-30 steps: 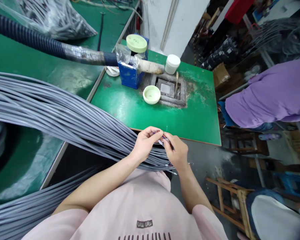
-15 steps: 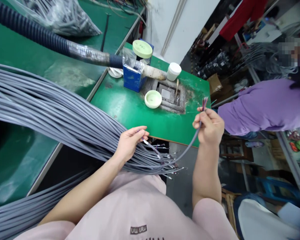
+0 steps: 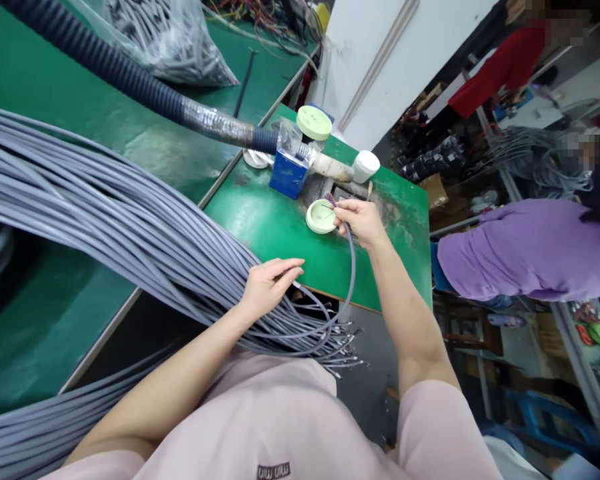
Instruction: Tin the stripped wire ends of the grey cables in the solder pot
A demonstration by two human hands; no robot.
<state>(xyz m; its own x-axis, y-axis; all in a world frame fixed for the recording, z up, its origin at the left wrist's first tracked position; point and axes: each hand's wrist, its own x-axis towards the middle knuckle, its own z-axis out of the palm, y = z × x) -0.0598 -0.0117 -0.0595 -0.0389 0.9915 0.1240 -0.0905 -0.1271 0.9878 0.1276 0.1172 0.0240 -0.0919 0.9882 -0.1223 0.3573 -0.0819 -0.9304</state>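
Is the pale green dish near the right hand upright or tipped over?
Upright: the dish sits on the green table, its hollow facing up.

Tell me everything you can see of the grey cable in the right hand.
The grey cable looks round and smooth, with thin coloured wires bared at its end. The right hand pinches it near there, wires over the pale green dish; whether they touch is unclear. Below, it bends toward the grey cable bundle, where I lose it.

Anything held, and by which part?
Right hand holds a grey cable just behind its coloured wires; left hand pinches another cable beside its white band.
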